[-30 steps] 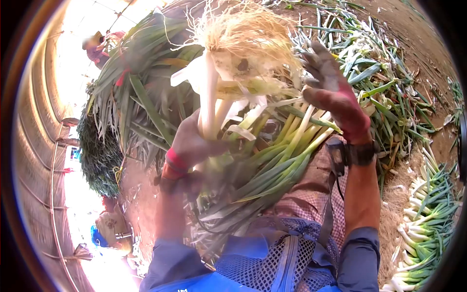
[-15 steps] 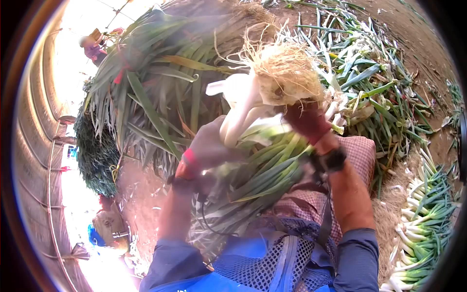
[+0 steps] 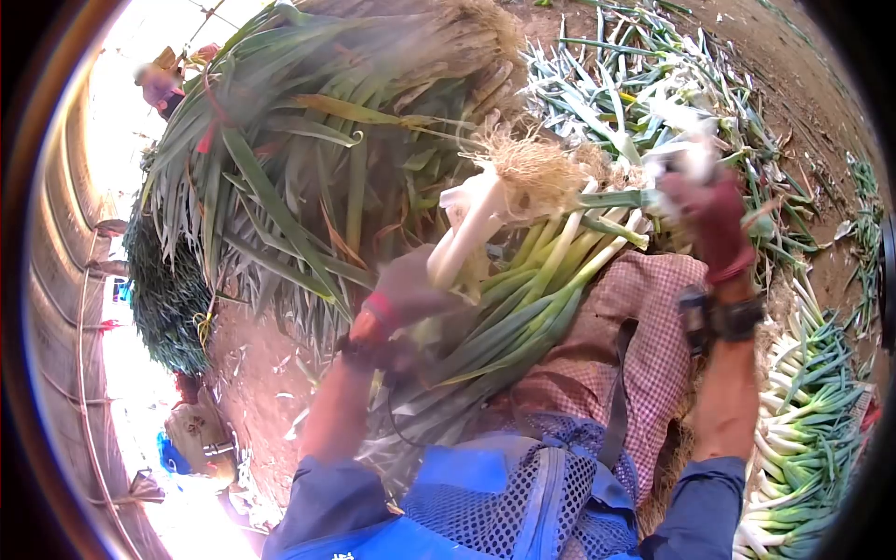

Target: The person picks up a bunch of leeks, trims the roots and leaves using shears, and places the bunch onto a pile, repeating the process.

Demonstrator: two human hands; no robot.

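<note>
One hand — the left hand [image 3: 406, 297], gloved — was wrapped around the white stalks of the bunch of green onions [image 3: 504, 271], its fingers closed tight on them just below the root end. The bunch lay slantwise across the lap: pale root tuft [image 3: 532, 168] up and away from the body, green leaves running down toward the blue vest [image 3: 485, 504]. So the long axis ran from upper right to lower left, and the roots stood just beyond the left fingers. The right hand [image 3: 714, 219] was off to the right of the roots, apart from the bunch, gripping a scrap of pale peel — blurred, so how firmly I cannot tell. A trimmed pile of onions [image 3: 812, 411] lay at the right.
</note>
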